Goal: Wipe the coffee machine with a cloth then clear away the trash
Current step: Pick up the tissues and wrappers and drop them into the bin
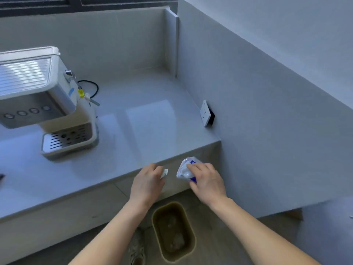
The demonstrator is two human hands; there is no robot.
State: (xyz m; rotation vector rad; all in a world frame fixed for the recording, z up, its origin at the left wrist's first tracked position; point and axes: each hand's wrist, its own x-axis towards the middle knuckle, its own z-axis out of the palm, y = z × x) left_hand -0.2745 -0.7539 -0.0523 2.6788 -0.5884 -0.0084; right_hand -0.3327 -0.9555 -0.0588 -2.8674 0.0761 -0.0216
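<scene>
- Coffee machine [45,100] stands at the left on the pale counter [145,119], its drip tray [66,139] facing the front edge and a black cord [91,87] looping behind it.
- Left hand [148,183] hangs just past the counter's front edge, fingers curled closed around a small white scrap [164,173] that sticks out beside the thumb.
- Brown bin [173,232] sits on the floor below and between both hands, with crumpled bits lying inside it.
- Right hand [207,181] is closed over a crumpled clear wrapper with blue print [186,168], holding it near the counter's corner.
- White wall socket [205,113] is fixed to the wall at the right, above the counter's end.
- Whether any cloth is present, I cannot tell.
</scene>
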